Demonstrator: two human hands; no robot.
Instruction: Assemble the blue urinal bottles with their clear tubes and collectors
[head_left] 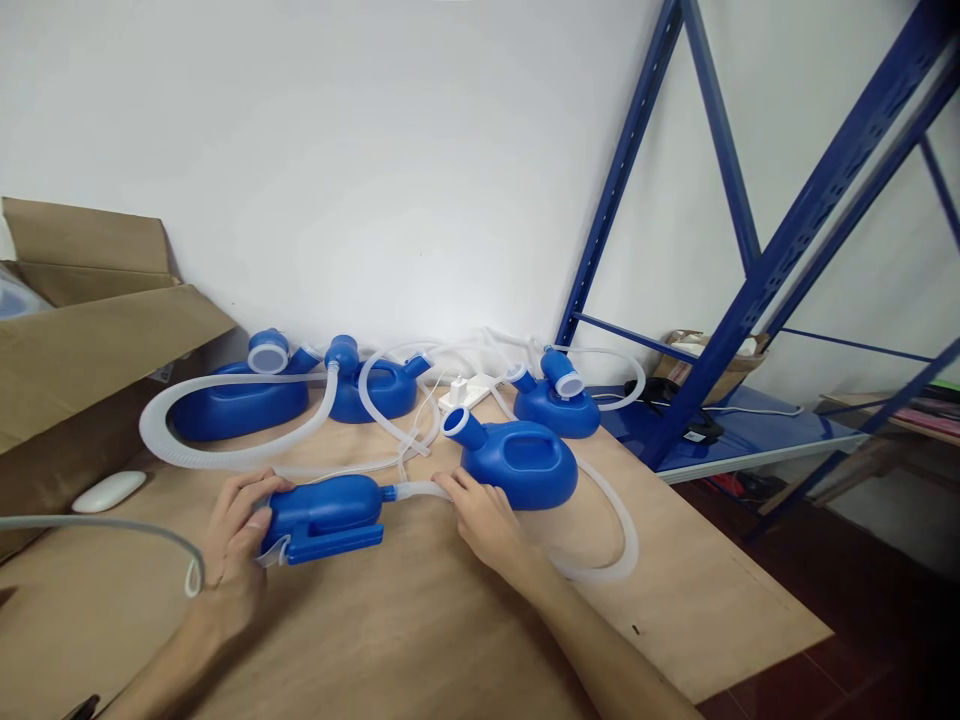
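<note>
Here, left hand (236, 545) clamped on blue bottle (326, 515) (lying flat on the tabletop (450, 640)), right hand (484, 520) pinching clear tube (416, 490) at its spout.

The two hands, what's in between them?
In the head view, a blue bottle lies on its side between the left hand and the right hand, with a clear tube running from its spout.

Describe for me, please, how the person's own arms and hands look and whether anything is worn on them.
Both are bare: the left hand and right hand carry no gloves, and no rings, watch or bracelet show. The left forearm and right forearm are uncovered to the picture's lower edge; no sleeve is in view.
</note>
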